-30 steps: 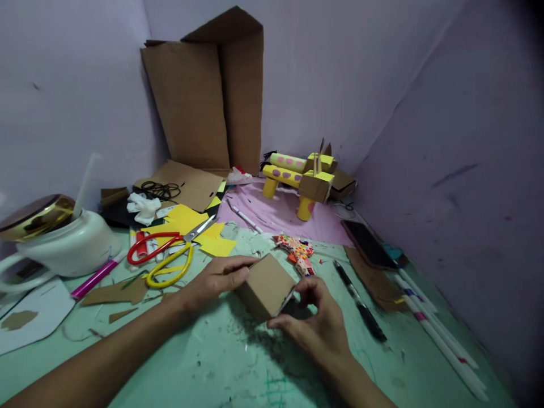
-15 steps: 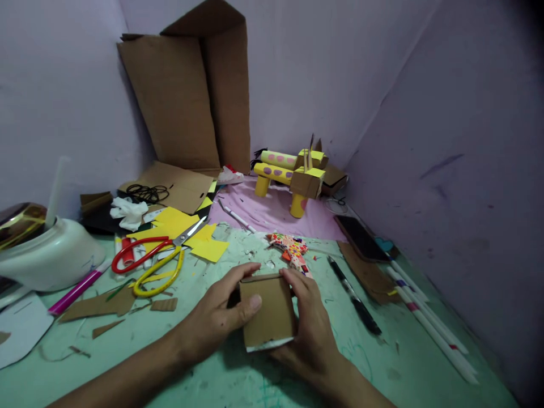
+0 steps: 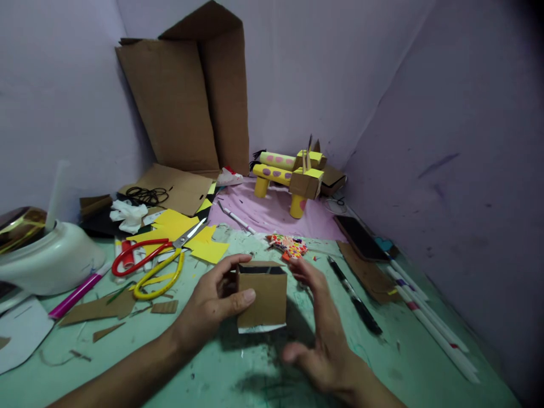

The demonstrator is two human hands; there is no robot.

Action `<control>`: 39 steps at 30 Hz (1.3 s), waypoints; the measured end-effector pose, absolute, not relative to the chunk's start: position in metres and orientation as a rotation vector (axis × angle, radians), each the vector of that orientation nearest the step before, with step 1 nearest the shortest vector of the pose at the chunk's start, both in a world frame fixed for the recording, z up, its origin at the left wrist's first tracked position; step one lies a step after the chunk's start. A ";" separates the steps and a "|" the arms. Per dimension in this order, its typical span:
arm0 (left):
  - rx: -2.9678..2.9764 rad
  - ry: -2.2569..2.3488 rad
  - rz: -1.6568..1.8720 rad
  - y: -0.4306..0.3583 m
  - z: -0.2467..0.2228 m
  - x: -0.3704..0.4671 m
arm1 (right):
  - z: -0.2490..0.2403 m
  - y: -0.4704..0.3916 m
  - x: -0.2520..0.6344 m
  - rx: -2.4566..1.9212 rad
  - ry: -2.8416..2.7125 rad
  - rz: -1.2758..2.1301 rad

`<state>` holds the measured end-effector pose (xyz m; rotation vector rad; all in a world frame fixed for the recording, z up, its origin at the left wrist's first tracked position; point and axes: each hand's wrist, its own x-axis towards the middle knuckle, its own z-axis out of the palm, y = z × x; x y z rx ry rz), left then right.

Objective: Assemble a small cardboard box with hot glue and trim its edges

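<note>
A small brown cardboard box with a white strip along its lower edge is held just above the green table, near the middle. My left hand grips its left side, thumb on the front face and fingers behind. The top of the box shows a dark gap under a raised flap. To the right of the box, my right hand is apart from it, thumb and fingers spread with nothing between them. Behind the hands lies a floral-patterned piece.
Scissors with red and yellow handles lie on yellow paper at the left. A white pot stands far left. A black pen, phone and white sticks lie right. Yellow cardboard figures stand at the back.
My right hand has let go of the box and moved slightly right, its fingers spreading. The box has turned more upright in my left hand, and its top opening now shows.
</note>
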<state>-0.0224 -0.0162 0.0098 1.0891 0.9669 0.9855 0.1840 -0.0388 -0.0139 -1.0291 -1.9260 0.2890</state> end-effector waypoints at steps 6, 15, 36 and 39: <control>1.153 0.901 1.031 -0.012 0.002 -0.028 | 0.005 -0.001 0.216 -1.780 -1.720 0.291; 1.215 0.906 1.092 -0.011 0.004 -0.029 | 0.016 0.035 0.199 -2.045 -1.748 0.433; 1.299 1.089 1.295 0.002 -0.005 -0.028 | 0.000 -0.033 0.227 -1.174 -1.375 1.164; 1.360 1.166 1.317 0.002 -0.005 -0.028 | -0.001 -0.037 0.218 -1.138 -1.444 1.192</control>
